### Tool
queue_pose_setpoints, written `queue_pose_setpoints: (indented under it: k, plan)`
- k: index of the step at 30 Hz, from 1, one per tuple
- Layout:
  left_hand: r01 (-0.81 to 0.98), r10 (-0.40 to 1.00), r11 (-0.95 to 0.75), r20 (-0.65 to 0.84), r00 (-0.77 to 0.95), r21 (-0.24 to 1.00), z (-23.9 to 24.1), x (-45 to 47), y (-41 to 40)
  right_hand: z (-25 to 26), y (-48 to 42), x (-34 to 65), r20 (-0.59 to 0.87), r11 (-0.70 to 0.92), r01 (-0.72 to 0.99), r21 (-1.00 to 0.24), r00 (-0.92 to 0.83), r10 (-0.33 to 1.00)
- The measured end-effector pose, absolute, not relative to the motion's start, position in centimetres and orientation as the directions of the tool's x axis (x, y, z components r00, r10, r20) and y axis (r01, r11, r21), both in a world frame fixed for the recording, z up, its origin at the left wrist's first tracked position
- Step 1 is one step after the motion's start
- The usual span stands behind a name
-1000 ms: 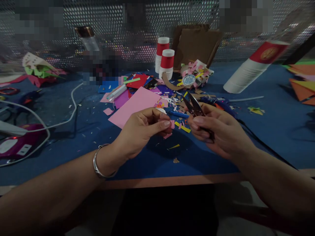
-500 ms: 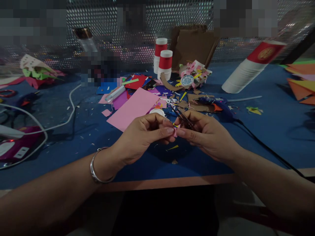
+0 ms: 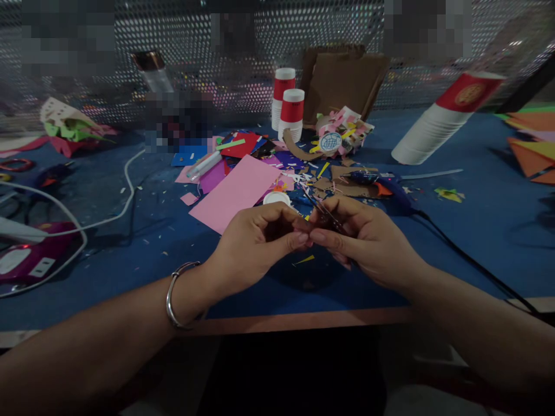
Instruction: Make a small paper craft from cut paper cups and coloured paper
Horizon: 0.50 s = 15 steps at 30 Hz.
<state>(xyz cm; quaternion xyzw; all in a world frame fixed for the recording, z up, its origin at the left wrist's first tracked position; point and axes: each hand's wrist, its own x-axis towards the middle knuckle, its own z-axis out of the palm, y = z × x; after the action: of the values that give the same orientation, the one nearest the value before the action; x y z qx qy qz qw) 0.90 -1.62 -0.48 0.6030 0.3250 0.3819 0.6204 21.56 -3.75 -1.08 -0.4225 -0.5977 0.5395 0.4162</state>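
Note:
My left hand (image 3: 255, 245) is closed in a pinch, thumb against fingers. Its thumb tip meets the thumb of my right hand (image 3: 370, 242) above the near part of the table. A small piece of pink paper was between the thumbs a moment ago; the fingertips now cover it. Dark scissors (image 3: 326, 212) rest in the curled fingers of my right hand, blades pointing up and away to the left. Just beyond my left hand lie a large pink paper sheet (image 3: 236, 193) and a round white lid (image 3: 276, 199).
Paper scraps (image 3: 299, 176) litter the blue table (image 3: 143, 254). Red-and-white cup stacks (image 3: 291, 112) stand behind; another cup stack (image 3: 437, 124) leans at right. A blue glue gun (image 3: 396, 193) trails its black cord (image 3: 468, 254) rightward. Left are a white cable (image 3: 125, 196) and a purple power strip (image 3: 39, 254).
My thumb tips have come together, and the pink paper piece between them has gone out of sight. The scissors have turned slightly in my right hand.

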Motion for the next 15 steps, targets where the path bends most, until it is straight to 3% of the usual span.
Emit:
queue_pose_setpoints:
  k: [8, 15]
  plan:
    - [-0.08, 0.868, 0.111, -0.057, 0.493, 0.991, -0.02, 0.92, -1.52, -0.65, -3.75, 21.47, 0.123, 0.174, 0.162, -0.971, -0.286, 0.95]
    - [-0.162, 0.912, 0.059, 0.013, 0.41, 0.985, -0.1, 0.74, -1.09, -0.96, -3.73, 21.8, 0.148, 0.206, 0.287, -0.935, -0.212, 0.966]
